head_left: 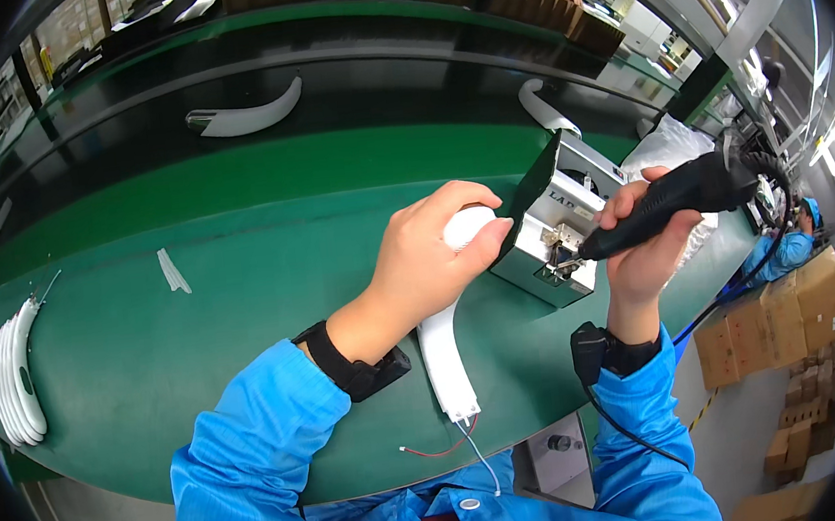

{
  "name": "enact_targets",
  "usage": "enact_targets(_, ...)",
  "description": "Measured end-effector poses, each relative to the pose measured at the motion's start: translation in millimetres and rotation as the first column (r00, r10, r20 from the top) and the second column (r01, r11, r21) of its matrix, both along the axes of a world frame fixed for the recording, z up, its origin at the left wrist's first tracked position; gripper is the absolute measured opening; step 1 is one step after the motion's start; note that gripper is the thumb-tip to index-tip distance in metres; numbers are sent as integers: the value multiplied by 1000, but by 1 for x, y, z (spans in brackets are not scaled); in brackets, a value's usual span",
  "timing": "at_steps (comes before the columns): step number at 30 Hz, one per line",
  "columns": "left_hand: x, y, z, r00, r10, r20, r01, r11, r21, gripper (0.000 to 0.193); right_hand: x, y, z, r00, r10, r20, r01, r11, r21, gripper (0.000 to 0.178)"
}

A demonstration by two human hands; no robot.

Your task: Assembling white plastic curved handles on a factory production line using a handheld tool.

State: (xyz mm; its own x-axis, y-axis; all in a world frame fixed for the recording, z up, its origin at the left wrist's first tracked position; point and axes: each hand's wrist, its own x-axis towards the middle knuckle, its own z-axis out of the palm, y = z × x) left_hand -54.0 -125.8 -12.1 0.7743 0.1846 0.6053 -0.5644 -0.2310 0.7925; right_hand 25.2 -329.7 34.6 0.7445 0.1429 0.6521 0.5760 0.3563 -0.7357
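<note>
Left hand (pixel 439 246): you're clasping a curved white plastic housing (pixel 445 360), long axis running toward you.
Right hand (pixel 642 274): gripping the black electric screwdriver (pixel 671 204), tip leftward at the silver metal box (pixel 534 239).

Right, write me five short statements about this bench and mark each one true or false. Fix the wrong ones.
1. The right hand holds a black handheld tool. True.
2. The left hand grips a white curved part. True.
3. The silver-and-black box stands to the left of the left hand. False: it stands to the right of it.
4. A red wire comes from the lower end of the gripped part. True.
5. The stack of white curved pieces lies at the right end of the green table. False: it lies at the left end.
</note>
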Motion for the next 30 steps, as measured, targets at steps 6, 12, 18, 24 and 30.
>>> enact_targets(6, 4, 2, -5, 1000, 15, 13, -14, 999, -43, 19, 10, 2, -18, 999, 37, -5, -37, 990, -138, 68)
enact_targets(12, 2, 9, -10, 999, -18, -37, 13, 992, -126, 18, -12, 20, -29, 977, 134, -168, -162, 973, -167, 69)
enact_targets(18, 5, 7, -3, 1000, -5, -4, 5, 993, -121, 21, -75, 57, -52, 915, 265, -304, -273, 962, 19, 84)
enact_targets(24, 3, 12, -7, 999, 27, 27, -24, 995, -96, 22, -94, 75, -64, 874, 389, -289, -417, 908, -37, 83)
enact_targets(30, 8, 8, -10, 992, 62, 106, -50, 992, -112, 22, -99, 76, -69, 878, 361, -313, -398, 915, -60, 84)
